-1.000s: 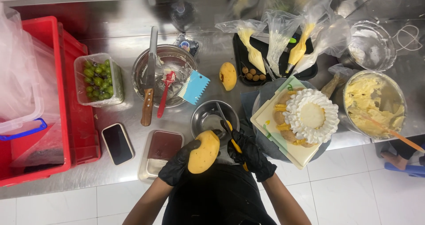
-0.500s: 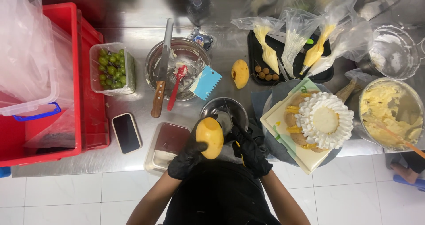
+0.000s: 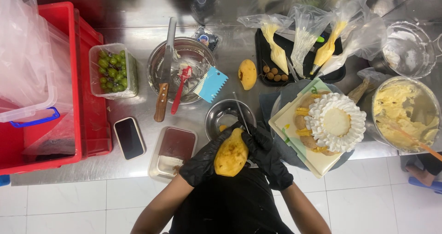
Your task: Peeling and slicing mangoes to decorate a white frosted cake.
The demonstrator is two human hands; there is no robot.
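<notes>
The peeled mango (image 3: 231, 156) is sitting upright just over the near edge of the steel counter (image 3: 138, 36), right in front of the person's chest and just below the small steel bowl (image 3: 225, 114). The left hand (image 3: 205, 159), in a black glove, is cupping the fruit from the side, fingers curled and clamped on it. The right hand (image 3: 266, 155), also gloved black, is pressing against the mango's other side with its fingers closed on a thin knife (image 3: 241, 115), whose blade is angling up over the bowl. Both forearms are coming in low from the bottom of the view, elbows out.

Further out, a phone (image 3: 129, 137) is lying face up beside a shallow rectangular tub (image 3: 173, 152). A clear box of green grapes (image 3: 112, 70) is standing near a large steel bowl (image 3: 182, 68) with a wood-handled knife (image 3: 164, 73), a red spatula (image 3: 181, 87) and a blue toothed scraper (image 3: 211, 84) resting on it. A whole mango (image 3: 247, 73) is lying alone mid-counter. Clear piping bags (image 3: 317, 36) are fanning over a black tray (image 3: 299, 59). A white-piped cake (image 3: 335, 122) is sitting on a pale square board, next to a bowl of yellow cream (image 3: 400, 112). A red crate (image 3: 46, 86) holding clear plastic is filling the left end. White floor tiles (image 3: 69, 206) are showing below.
</notes>
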